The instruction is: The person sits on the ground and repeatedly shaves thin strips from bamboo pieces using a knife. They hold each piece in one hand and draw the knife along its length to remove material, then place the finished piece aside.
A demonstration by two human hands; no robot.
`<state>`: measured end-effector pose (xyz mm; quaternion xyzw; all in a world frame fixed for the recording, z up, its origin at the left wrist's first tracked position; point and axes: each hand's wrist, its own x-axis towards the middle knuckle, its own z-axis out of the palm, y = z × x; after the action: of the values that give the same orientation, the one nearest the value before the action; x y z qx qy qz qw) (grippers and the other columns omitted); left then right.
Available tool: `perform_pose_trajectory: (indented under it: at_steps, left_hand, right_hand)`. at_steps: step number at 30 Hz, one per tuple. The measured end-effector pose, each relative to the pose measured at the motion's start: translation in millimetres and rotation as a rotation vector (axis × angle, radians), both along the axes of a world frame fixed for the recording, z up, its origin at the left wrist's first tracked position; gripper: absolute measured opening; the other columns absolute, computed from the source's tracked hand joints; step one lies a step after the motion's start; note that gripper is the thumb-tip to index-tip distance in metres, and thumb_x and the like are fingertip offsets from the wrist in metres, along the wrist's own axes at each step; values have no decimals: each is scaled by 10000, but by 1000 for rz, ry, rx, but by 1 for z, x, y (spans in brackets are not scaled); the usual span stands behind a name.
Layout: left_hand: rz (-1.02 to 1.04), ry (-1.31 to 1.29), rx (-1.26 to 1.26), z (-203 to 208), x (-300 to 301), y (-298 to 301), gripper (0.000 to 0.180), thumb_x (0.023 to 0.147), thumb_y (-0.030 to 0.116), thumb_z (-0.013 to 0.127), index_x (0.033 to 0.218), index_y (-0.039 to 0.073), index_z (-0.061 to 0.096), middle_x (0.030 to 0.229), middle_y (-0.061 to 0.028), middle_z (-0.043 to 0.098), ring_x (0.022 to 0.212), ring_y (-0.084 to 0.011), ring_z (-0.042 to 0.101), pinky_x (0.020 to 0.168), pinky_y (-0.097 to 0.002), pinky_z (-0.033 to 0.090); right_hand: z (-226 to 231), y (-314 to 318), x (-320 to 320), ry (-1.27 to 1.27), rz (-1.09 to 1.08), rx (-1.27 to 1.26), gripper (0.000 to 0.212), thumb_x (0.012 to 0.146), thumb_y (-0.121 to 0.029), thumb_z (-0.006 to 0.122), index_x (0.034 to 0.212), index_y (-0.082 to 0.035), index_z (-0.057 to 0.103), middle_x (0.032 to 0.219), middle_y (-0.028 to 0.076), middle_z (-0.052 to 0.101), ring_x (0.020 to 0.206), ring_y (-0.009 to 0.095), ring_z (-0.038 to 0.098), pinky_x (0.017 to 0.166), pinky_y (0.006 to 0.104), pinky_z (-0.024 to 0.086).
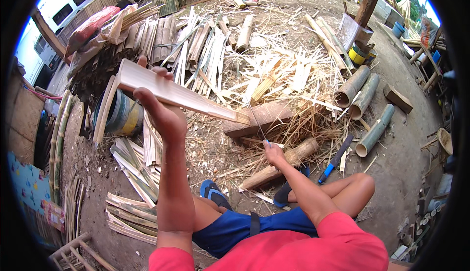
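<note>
My left hand [164,111] is raised at the left, its thumb in front of a wide pale bamboo slat [188,97] and its fingertips showing behind the upper edge. The slat slopes down to the right, and its frayed lower end is at the wooden block [274,116]; whether it touches the block I cannot tell. My right hand [274,154] is closed on the handle of a knife, with the thin knife blade [255,117] pointing up and away across the front of the block, just right of the slat's end.
Shavings [293,70] heap behind the block. A short log [289,163] lies near my feet, beside a blue-handled tool [335,160]. Bamboo tubes [374,131] lie on the right. Split slats [132,214] and a dark bucket [129,116] are on the left.
</note>
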<state>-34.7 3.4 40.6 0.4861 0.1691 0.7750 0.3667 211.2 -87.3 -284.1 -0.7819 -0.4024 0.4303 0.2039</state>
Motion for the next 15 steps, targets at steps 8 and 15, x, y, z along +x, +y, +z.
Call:
perform_pose_trajectory:
  at_steps: [8, 15]
  left_hand:
    - [-130, 215, 93, -5, 0, 8, 373, 1001, 346, 608, 1221, 89, 450, 1050, -50, 571, 937, -165, 548, 892, -357, 450]
    - [-205, 185, 92, -7, 2, 3, 398, 988, 353, 629, 1211, 87, 432, 956, -38, 542, 876, -163, 533, 826, -345, 461]
  right_hand:
    - [168, -60, -55, 232, 327, 682, 492, 1044, -502, 419, 941, -28, 506, 705, 164, 536, 638, 332, 535, 604, 435, 432]
    - [68, -27, -22, 59, -34, -113, 630, 1029, -543, 374, 851, 18, 599, 735, 234, 616, 657, 337, 594, 663, 478, 468]
